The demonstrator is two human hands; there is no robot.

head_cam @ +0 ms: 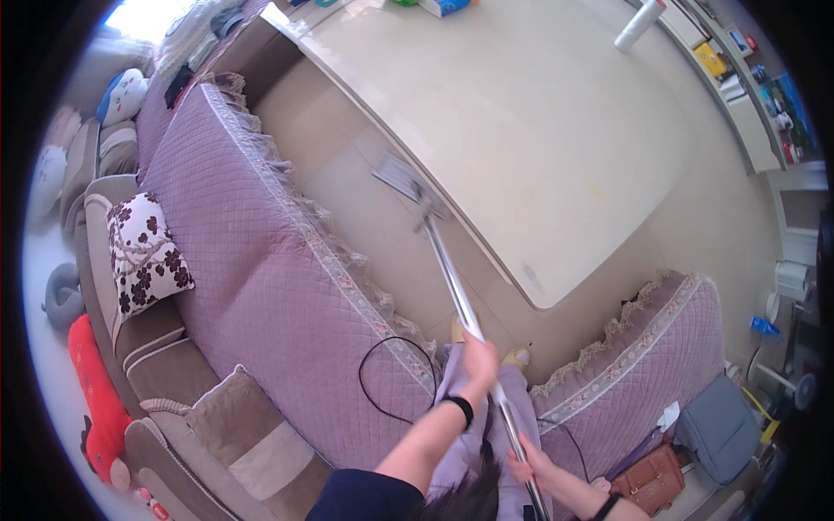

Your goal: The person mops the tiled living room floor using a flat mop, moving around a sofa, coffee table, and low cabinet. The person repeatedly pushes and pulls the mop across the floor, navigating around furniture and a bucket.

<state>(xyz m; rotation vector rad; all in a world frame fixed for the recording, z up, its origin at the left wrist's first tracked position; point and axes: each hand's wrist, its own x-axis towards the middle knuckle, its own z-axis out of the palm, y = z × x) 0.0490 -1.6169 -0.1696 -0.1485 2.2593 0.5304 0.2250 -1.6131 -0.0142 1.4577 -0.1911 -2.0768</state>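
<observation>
A flat mop with a long metal pole [451, 270] slants from the bottom of the view up to its grey rectangular head [397, 176]. The head lies on the tiled floor [339, 156], partly beside or under the edge of a cream-topped table [521, 143]. Around the upper part of the pole, at a white section, closes my left hand [480, 359], a black band on its wrist. Lower in the view, near the pole's end, my right hand [531, 459] grips the metal, also with a dark band at the wrist.
A sofa with a mauve quilted cover [260, 280] runs along the left; a similarly covered seat [638, 365] stands at right. A black cable [360, 384] loops over the sofa. A brown leather bag [651, 478] and grey backpack [717, 430] are lower right. Shelves [749, 124] line the upper right.
</observation>
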